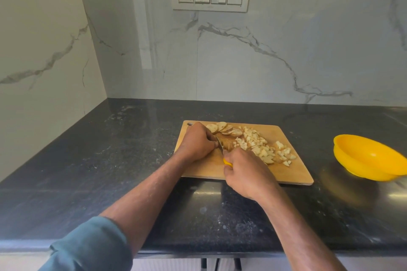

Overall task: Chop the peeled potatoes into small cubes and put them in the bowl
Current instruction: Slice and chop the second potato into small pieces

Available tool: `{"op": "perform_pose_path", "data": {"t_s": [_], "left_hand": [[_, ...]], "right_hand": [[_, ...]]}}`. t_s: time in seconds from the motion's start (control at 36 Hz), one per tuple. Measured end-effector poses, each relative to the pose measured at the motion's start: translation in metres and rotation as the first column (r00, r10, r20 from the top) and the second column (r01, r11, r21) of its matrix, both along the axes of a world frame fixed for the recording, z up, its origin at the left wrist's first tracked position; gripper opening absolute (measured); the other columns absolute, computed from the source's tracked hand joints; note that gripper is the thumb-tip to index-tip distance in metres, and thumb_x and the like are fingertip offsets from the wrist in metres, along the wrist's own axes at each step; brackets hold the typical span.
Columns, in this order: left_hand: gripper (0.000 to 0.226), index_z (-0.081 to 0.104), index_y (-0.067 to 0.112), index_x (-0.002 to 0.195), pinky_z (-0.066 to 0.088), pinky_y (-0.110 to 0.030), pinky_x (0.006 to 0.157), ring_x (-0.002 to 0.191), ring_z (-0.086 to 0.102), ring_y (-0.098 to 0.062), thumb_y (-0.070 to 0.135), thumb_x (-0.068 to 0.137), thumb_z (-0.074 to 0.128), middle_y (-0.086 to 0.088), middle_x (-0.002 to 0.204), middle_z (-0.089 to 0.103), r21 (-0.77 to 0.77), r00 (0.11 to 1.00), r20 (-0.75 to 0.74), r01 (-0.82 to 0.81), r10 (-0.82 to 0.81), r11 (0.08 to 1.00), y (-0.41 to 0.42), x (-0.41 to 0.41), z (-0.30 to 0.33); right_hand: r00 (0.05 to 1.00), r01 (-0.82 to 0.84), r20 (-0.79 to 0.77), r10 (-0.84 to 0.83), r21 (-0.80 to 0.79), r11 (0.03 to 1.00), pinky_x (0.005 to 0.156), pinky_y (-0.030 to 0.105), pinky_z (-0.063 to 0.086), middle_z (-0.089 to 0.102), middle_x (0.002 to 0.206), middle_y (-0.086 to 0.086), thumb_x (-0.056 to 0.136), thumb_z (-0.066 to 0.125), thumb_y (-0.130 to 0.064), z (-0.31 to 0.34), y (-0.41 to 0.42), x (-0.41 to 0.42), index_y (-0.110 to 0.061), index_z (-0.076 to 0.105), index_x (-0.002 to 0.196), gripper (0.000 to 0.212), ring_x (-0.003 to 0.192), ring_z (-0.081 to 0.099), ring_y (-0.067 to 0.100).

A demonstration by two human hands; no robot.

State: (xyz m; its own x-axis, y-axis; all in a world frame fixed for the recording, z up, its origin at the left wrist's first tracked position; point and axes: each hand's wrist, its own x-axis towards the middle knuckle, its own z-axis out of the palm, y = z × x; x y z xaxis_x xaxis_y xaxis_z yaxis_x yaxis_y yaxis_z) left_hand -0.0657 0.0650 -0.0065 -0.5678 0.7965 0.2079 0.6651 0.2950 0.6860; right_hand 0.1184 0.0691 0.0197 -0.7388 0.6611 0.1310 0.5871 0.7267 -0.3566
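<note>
The potato is in two states on the wooden cutting board (240, 171), which lies just right of the frame's centre on the black stone counter (88, 160). Toward the board's top edge a short row of potato slices (224, 128) leans one on another, pale with browner rims. To their right and lower, a loose heap of potato cubes (262, 149) spreads across the middle of the board, small, uneven, cream coloured with some tan faces.

The left hand (198, 142) sits curled on the upper left part of the board, fingers bent down over something beside the blade; what it presses is covered by the knuckles. The right hand (244, 171) is wrapped tight round the yellow handle of the knife (222, 146), only a sliver of that handle showing at the thumb. The blade runs up between the two hands, thin and dark, hard to make out.

The yellow bowl (365, 157) stands on the counter at the right edge of the frame, well apart from the board, its far side cut off; its inside cannot be judged from here. A blue sleeve (88, 246) fills the lower left corner.
</note>
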Motion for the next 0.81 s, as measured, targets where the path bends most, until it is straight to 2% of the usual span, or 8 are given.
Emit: {"op": "perform_pose_path", "data": {"t_s": [0.14, 0.19, 0.25, 0.31, 0.44, 0.58, 0.69, 0.81], "left_hand": [[0.004, 0.083, 0.015, 0.088, 0.054, -0.027, 0.076, 0.091, 0.065, -0.012, 0.015, 0.085, 0.080, -0.001, 0.086, 0.076, -0.002, 1.000, -0.003, -0.008, 0.008, 1.000, -0.001, -0.001, -0.002], [0.005, 0.083, 0.014, 0.089, 0.051, -0.022, 0.070, 0.088, 0.065, -0.011, 0.016, 0.086, 0.080, 0.001, 0.085, 0.075, 0.005, 1.000, 0.011, 0.003, -0.003, 1.000, -0.002, -0.001, -0.001], [0.005, 0.082, 0.014, 0.088, 0.044, -0.016, 0.063, 0.083, 0.063, -0.008, 0.018, 0.087, 0.080, 0.003, 0.083, 0.073, 0.019, 1.000, 0.015, 0.004, -0.005, 1.000, -0.004, 0.001, 0.000], [0.004, 0.081, 0.014, 0.085, 0.041, -0.015, 0.060, 0.080, 0.062, -0.007, 0.017, 0.087, 0.080, 0.005, 0.079, 0.071, 0.042, 1.000, 0.009, 0.006, -0.006, 0.999, -0.003, 0.001, -0.001], [0.007, 0.082, 0.015, 0.095, 0.044, -0.016, 0.065, 0.082, 0.065, -0.010, 0.016, 0.089, 0.077, 0.004, 0.084, 0.074, 0.038, 0.998, 0.003, 0.062, -0.062, 0.997, -0.003, 0.003, -0.001], [0.013, 0.082, 0.011, 0.101, 0.049, -0.021, 0.079, 0.092, 0.067, -0.010, 0.010, 0.093, 0.072, 0.001, 0.097, 0.076, 0.123, 0.995, 0.095, 0.007, -0.019, 0.992, -0.006, -0.007, 0.003], [0.012, 0.081, 0.012, 0.101, 0.050, -0.019, 0.074, 0.089, 0.067, -0.009, 0.012, 0.096, 0.070, 0.002, 0.096, 0.075, 0.185, 0.989, 0.145, -0.055, 0.028, 0.981, -0.007, -0.011, 0.002], [0.012, 0.079, 0.011, 0.101, 0.046, -0.011, 0.069, 0.088, 0.066, -0.008, 0.012, 0.097, 0.068, 0.002, 0.094, 0.073, 0.187, 0.994, 0.108, -0.044, 0.024, 0.981, -0.007, -0.011, 0.000]], "right_hand": [[0.997, -0.016, -0.078, 0.017, 0.016, 1.000, 0.062, 0.019, 0.041, 0.066, 0.126, -0.001, 0.099, 0.053, -0.023, -0.009, 0.002, 0.012, -0.022, 0.050, 0.145, 0.047, 0.080, 0.057, 0.010], [0.991, -0.006, -0.130, 0.008, 0.016, 1.000, 0.049, 0.013, 0.027, 0.071, 0.113, -0.003, 0.097, 0.054, -0.022, -0.012, 0.004, 0.019, -0.024, 0.053, 0.144, 0.047, 0.064, 0.046, 0.003], [0.978, 0.012, -0.208, -0.015, -0.019, 1.000, 0.042, 0.015, 0.032, 0.068, 0.083, -0.011, 0.095, 0.055, -0.019, -0.016, 0.006, 0.025, -0.024, 0.058, 0.140, 0.046, 0.051, 0.038, 0.000], [0.961, 0.035, -0.273, -0.043, -0.034, 0.999, 0.043, 0.016, 0.035, 0.040, 0.055, -0.016, 0.094, 0.057, -0.017, -0.022, 0.005, 0.029, -0.024, 0.061, 0.137, 0.044, 0.044, 0.035, 0.002], [0.908, 0.081, -0.408, -0.099, -0.061, 0.995, 0.037, 0.017, 0.029, 0.030, 0.040, -0.017, 0.094, 0.060, -0.013, -0.024, 0.000, 0.031, -0.015, 0.059, 0.137, 0.043, 0.040, 0.043, 0.006], [0.941, 0.058, -0.336, -0.037, 0.053, 0.997, 0.047, 0.011, 0.022, 0.073, 0.079, -0.006, 0.095, 0.058, -0.025, -0.021, -0.001, 0.023, -0.020, 0.060, 0.138, 0.043, 0.051, 0.033, 0.001], [0.958, 0.008, -0.287, 0.030, 0.131, 0.991, 0.048, 0.011, 0.020, 0.051, 0.061, -0.014, 0.096, 0.057, -0.025, -0.013, 0.001, 0.012, -0.020, 0.063, 0.136, 0.041, 0.047, 0.034, 0.000], [0.973, 0.000, -0.227, 0.042, 0.181, 0.983, 0.049, 0.009, 0.020, 0.073, 0.098, -0.008, 0.097, 0.054, -0.027, -0.012, -0.002, 0.001, -0.024, 0.058, 0.139, 0.042, 0.064, 0.047, 0.002]]}}
